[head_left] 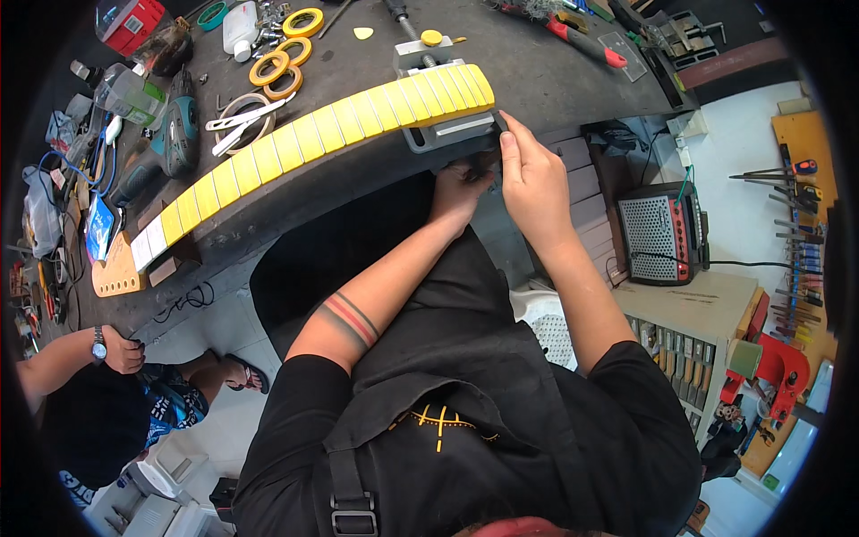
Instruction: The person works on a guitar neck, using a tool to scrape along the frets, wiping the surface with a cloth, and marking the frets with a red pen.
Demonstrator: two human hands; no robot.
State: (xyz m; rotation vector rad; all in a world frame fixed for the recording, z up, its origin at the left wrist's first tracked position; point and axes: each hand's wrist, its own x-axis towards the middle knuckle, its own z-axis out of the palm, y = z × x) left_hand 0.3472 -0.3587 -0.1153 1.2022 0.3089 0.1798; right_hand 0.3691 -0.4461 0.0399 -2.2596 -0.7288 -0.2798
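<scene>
Reaches forward with both bare forearms out of short black sleeves. Bends the right arm slightly at the elbow and raises the right hand point(535, 183) to just beside the right-hand end of the yellow-taped guitar neck point(313, 136). Brings thumb and fingertips close together there, narrow, pinching a small dark piece point(500, 124) next to the vise point(452, 132). Angles the striped left forearm point(376, 300) inward across the lap, setting the left hand point(458, 192) lower than the vise, just left of the right hand and in front of the workbench point(555, 89). Curls the left fingers inward near something dark; cannot tell whether gripping or merely touching. Has the neck ahead, slanting along the bench's front edge, from the wooden headstock point(119, 270) at lower left up across the vise. Farther left on the bench, well apart from both hands, shows tape rolls point(285, 63) and a teal drill point(181, 125).
</scene>
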